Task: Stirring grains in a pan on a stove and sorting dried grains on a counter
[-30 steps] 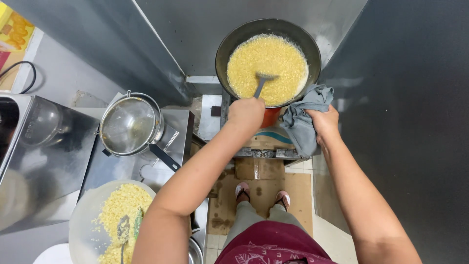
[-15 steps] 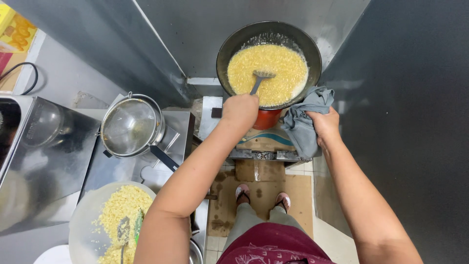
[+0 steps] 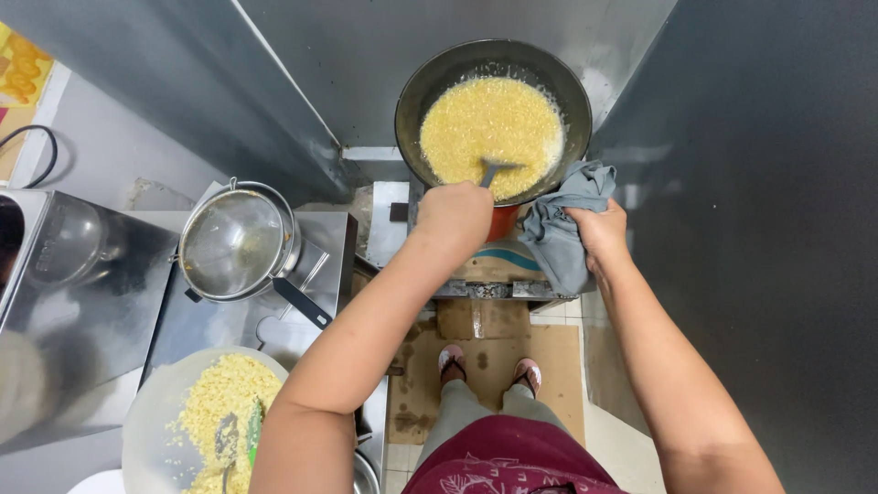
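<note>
- In the head view, my left hand (image 3: 455, 212) is clenched around the handle of a spatula (image 3: 495, 170). The handle itself is hidden inside my fist, so I see only the flat grey blade and a short piece of the neck.
- The blade is inside the dark wok (image 3: 494, 119), at the near edge of the yellow grainy food (image 3: 491, 133). How deep it goes into the food I cannot tell.
- My right hand (image 3: 604, 236) grasps a grey cloth (image 3: 562, 229) just at the right rim of the wok. The cloth covers that part of the rim, so I cannot see if there is a handle under it.
- Under the wok there is something red-orange (image 3: 501, 222), mostly hidden by my left hand and the wok.
- On the left, on a steel counter (image 3: 110, 302), stands a metal strainer (image 3: 236, 242) with a dark handle pointing toward me.
- At the lower left, a round tray (image 3: 151, 430) holds more of the yellow food and two utensils; the picture edge cuts off the tray and the utensils.
- Below, I see my feet in sandals (image 3: 488, 366) on brown cardboard (image 3: 476, 348); my dark red clothing covers part of my legs.
</note>
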